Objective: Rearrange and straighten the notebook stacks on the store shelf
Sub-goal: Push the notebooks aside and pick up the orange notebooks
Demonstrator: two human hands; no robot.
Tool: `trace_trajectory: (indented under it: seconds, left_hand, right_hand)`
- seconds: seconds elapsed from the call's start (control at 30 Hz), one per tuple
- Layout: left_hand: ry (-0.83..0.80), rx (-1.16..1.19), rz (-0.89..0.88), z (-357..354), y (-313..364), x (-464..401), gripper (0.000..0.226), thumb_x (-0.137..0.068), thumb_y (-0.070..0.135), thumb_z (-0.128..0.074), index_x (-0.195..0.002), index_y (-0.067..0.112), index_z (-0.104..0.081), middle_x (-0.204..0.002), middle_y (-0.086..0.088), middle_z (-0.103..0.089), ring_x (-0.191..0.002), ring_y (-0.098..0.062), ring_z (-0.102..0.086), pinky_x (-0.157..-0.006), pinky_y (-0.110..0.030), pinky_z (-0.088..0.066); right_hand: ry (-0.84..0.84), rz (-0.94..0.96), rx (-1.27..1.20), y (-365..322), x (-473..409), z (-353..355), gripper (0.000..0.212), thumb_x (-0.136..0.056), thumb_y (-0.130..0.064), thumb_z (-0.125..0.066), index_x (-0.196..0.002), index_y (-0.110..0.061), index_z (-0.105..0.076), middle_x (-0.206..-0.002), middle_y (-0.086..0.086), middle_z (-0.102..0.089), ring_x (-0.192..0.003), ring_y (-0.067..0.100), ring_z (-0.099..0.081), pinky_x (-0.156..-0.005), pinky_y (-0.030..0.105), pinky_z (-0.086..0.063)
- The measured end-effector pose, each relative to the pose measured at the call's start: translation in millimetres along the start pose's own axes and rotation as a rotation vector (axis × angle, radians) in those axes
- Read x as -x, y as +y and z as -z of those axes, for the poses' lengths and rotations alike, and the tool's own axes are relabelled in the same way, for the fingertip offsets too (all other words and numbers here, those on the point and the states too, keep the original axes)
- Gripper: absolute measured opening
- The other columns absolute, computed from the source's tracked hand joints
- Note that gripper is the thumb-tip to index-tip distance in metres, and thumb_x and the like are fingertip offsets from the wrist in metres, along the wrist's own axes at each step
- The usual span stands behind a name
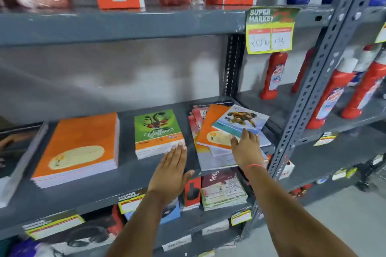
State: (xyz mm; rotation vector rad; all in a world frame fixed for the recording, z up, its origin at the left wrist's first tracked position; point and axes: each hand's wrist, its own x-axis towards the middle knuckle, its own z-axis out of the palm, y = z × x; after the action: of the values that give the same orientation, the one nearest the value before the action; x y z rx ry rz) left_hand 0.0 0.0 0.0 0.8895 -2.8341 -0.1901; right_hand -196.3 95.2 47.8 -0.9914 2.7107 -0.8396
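Observation:
Three notebook stacks lie on the grey middle shelf [129, 175]. A large orange stack [79, 144] sits at the left, squared up. A smaller green "Coffee" stack [156, 129] is in the middle. My left hand [173, 171] is flat, fingers together, fingertips touching that stack's front right corner. At the right lies a messy, fanned pile [211, 131] of orange, red and pale notebooks. A blue notebook with an animal picture [240, 120] lies askew on top. My right hand [246, 148] rests on the pile, fingertips at the blue notebook's near edge.
A steel upright [309, 98] stands just right of the messy pile. Red bottles [273, 75] fill the neighbouring shelf. The shelf above holds boxes and wrapped goods, with a yellow price tag [271, 29] hanging off its edge. Books and price labels crowd the shelf below.

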Motion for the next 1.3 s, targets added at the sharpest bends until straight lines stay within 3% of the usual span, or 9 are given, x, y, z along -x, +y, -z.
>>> trace_trajectory:
  seconds: [0.2, 0.47, 0.6, 0.7, 0.83, 0.97, 1.07, 1.13, 1.3]
  left_hand:
    - [-0.025, 0.009, 0.129, -28, 6, -22, 0.072, -0.087, 0.057, -0.009, -0.145, 0.015, 0.000, -0.158, -0.004, 0.001, -0.145, -0.018, 0.000, -0.116, -0.026, 0.004]
    - [0.043, -0.044, 0.139, -30, 6, -23, 0.071, -0.090, 0.054, -0.027, -0.144, 0.011, -0.012, -0.156, -0.007, -0.014, -0.144, -0.023, -0.014, -0.110, -0.028, 0.007]
    - [0.031, -0.074, 0.130, -33, 4, -23, 0.077, -0.085, 0.061, -0.008, -0.145, 0.013, -0.009, -0.157, -0.005, -0.013, -0.144, -0.021, -0.013, -0.110, -0.027, 0.006]
    - [0.021, -0.061, 0.133, -32, 3, -23, 0.091, -0.075, 0.067, 0.006, -0.144, 0.011, -0.015, -0.155, -0.007, -0.019, -0.143, -0.022, -0.019, -0.112, -0.029, 0.000]
    - [0.024, -0.110, 0.141, -25, 8, -24, 0.085, -0.084, 0.062, 0.002, -0.135, 0.006, -0.039, -0.142, -0.011, -0.045, -0.130, -0.025, -0.045, -0.109, -0.033, -0.026]
    - [0.032, -0.076, 0.117, -31, 3, -23, 0.085, -0.079, 0.064, 0.008, -0.145, 0.012, -0.009, -0.156, -0.006, -0.016, -0.144, -0.020, -0.014, -0.111, -0.026, 0.002]
    - [0.020, -0.045, 0.138, -28, 3, -22, 0.074, -0.087, 0.059, -0.012, -0.145, 0.013, -0.004, -0.157, -0.006, -0.012, -0.144, -0.020, -0.011, -0.110, -0.026, 0.003]
    - [0.049, 0.000, 0.189, -24, -2, -15, 0.074, -0.087, 0.060, -0.016, -0.145, 0.014, -0.006, -0.156, -0.005, -0.016, -0.143, -0.021, -0.015, -0.110, -0.026, 0.000]
    - [0.079, 0.018, 0.326, -2, -29, 18, 0.084, -0.081, 0.066, 0.000, -0.141, 0.013, -0.027, -0.147, -0.008, -0.039, -0.134, -0.026, -0.038, -0.111, -0.036, -0.027]
  right_hand:
    - [0.038, -0.167, -0.045, 12, -45, -7, 0.054, -0.094, -0.034, -0.039, -0.136, -0.002, -0.030, -0.140, 0.024, -0.037, -0.127, 0.038, -0.034, -0.106, 0.044, -0.030]
    - [-0.016, -0.507, -0.238, 19, -82, 1, 0.069, -0.079, -0.027, -0.065, -0.135, -0.010, -0.027, -0.140, 0.022, -0.031, -0.127, 0.038, -0.034, -0.100, 0.042, -0.034]
    - [-0.018, -0.584, -0.368, 21, -90, 2, 0.080, -0.074, -0.024, -0.070, -0.138, -0.014, -0.022, -0.141, 0.021, -0.031, -0.127, 0.038, -0.033, -0.098, 0.046, -0.036]
    - [0.110, -0.551, -0.346, 17, -91, -2, 0.075, -0.077, -0.019, -0.064, -0.140, -0.019, -0.022, -0.138, 0.023, -0.034, -0.123, 0.040, -0.037, -0.099, 0.046, -0.036]
    - [0.287, -0.506, -0.473, 10, -94, 1, 0.057, -0.082, -0.009, -0.050, -0.134, -0.014, -0.029, -0.137, 0.022, -0.037, -0.115, 0.044, -0.046, -0.090, 0.048, -0.042]
    - [0.340, -0.560, -0.850, 2, -97, 17, 0.038, -0.084, -0.004, -0.045, -0.120, -0.014, -0.041, -0.112, 0.009, -0.052, -0.089, 0.032, -0.054, -0.067, 0.033, -0.044]
    - [0.337, -0.570, -1.015, -14, -97, 26, 0.038, -0.084, -0.005, -0.050, -0.118, -0.019, -0.044, -0.100, 0.002, -0.048, -0.078, 0.024, -0.050, -0.050, 0.026, -0.038]
    - [0.290, -0.522, -1.052, -26, -93, 27, 0.036, -0.084, -0.005, -0.051, -0.116, -0.020, -0.046, -0.101, 0.003, -0.051, -0.076, 0.022, -0.052, -0.051, 0.026, -0.039]
    - [0.022, -0.333, -1.059, -65, -73, 6, 0.033, -0.083, -0.004, -0.052, -0.112, -0.019, -0.052, -0.097, 0.004, -0.054, -0.061, 0.011, -0.050, -0.039, 0.021, -0.040]
